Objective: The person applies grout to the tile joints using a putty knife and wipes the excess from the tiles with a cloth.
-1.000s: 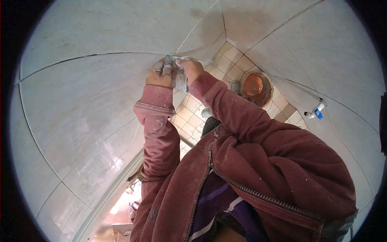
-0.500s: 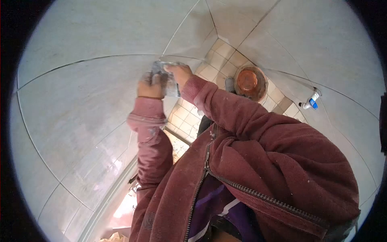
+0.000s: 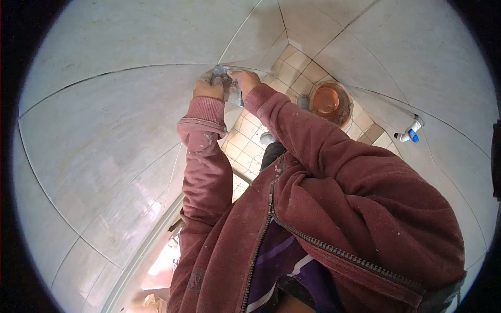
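Observation:
My left hand [image 3: 210,88] is closed, with its fingers bent against a thin, flat grey plate [image 3: 234,94] smeared with pale material. Just to the right, my right hand [image 3: 247,81] grips the same plate near its upper edge, with the thumb over it. The plate is up against the tiled wall [image 3: 130,115], close to a joint line between large pale tiles. Grey residue shows at its top end. My fingers hide part of the plate, so its exact kind is unclear.
On the small-tiled floor [image 3: 300,86] in the corner stands a dirt-crusted bucket [image 3: 342,112] with something orange inside. A white valve with a blue handle [image 3: 414,135] projects from the right wall. A pale frame edge [image 3: 141,255] runs along the lower left.
Both hands and the plate have shifted slightly up and to the right in the view, along the wall joint. The background has also shifted a little to the right.

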Motion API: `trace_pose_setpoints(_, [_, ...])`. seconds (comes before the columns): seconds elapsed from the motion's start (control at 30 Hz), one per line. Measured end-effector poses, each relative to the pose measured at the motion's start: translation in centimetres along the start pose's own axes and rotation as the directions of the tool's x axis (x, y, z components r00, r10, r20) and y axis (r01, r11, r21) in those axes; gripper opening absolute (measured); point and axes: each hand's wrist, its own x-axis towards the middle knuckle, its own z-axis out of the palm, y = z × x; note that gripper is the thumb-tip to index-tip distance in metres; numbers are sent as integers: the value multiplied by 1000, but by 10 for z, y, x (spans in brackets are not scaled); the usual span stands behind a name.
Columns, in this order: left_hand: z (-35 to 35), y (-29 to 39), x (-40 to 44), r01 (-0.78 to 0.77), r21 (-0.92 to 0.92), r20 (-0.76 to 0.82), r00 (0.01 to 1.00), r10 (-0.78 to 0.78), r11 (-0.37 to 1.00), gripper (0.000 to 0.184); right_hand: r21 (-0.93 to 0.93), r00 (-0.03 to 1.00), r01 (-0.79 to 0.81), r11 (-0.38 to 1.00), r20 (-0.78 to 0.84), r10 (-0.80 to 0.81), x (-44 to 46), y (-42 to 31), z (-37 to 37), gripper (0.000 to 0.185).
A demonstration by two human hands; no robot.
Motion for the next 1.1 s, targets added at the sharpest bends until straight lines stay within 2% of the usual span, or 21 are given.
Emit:
trace_pose_setpoints(0.13, [-5, 7, -3, -28, 90, -19, 999, 29, 996, 29, 76, 998, -43, 996, 59, 38, -10, -5, 6, 19])
trace_pose_setpoints(0.23, [-7, 12, -5, -30, 65, -10, 999, 31, 997, 29, 37, 999, -29, 999, -13, 30, -11, -5, 11, 17])
trace_pose_setpoints(0.3, [-6, 6, -2, -72, -70, -4, 997, 72, 995, 28, 31, 1000, 31, 999, -1, -31, -12, -6, 10, 16])
trace_pose_setpoints(0.33, [-7, 2, -1, -67, -71, 4, 998, 67, 995, 28, 31, 1000, 27, 999, -11, -27, -13, -6, 10, 16])
trace_pose_setpoints(0.4, [-9, 4, 1, -53, -191, 59, 996, 65, 980, 30, -91, 994, 36, 995, -98, -44, -26, -18, 18, 15])
trace_pose_setpoints(0.43, [-9, 4, 0, -49, -191, 65, 996, 63, 980, 30, -90, 994, 33, 995, -104, -42, -25, -17, 18, 15])
trace_pose_setpoints(0.5, [-11, 9, -3, -7, -61, 13, 1000, 8, 998, 30, -42, 998, 3, 999, -63, -6, -23, -16, 19, 15])
trace_pose_setpoints(0.6, [-10, 5, -5, -80, -125, -31, 997, 77, 989, 30, 67, 999, 42, 997, -22, -41, -21, -12, 17, 15])
trace_pose_setpoints(0.7, [-13, 13, -11, -124, -110, -71, 991, 117, 986, 30, 75, 998, 11, 997, -55, -7, -19, -10, 20, 14])
trace_pose_setpoints(0.83, [-22, 35, -25, -40, 16, -72, 997, 41, 999, 28, -75, 999, 49, 996, -14, -50, -16, -8, 18, 15])
trace_pose_setpoints(0.9, [-25, 32, -25, -152, 57, -86, 984, 156, 987, 27, 11, 996, 56, 998, 75, -57, -15, -6, 19, 15])
trace_pose_setpoints(0.93, [-25, 32, -25, -154, 56, -89, 983, 159, 986, 27, 10, 995, 59, 998, 77, -60, -14, -7, 18, 15])
trace_pose_setpoints(1.0, [-27, 32, -27, -97, -27, -107, 990, 94, 995, 28, 77, 996, -39, 996, 82, 33, -39, -22, 26, 15])
trace_pose_setpoints(1.1, [-33, 32, -28, -147, -62, -112, 984, 139, 987, 27, 25, 997, -18, 1000, 73, 17, -37, -21, 29, 15])
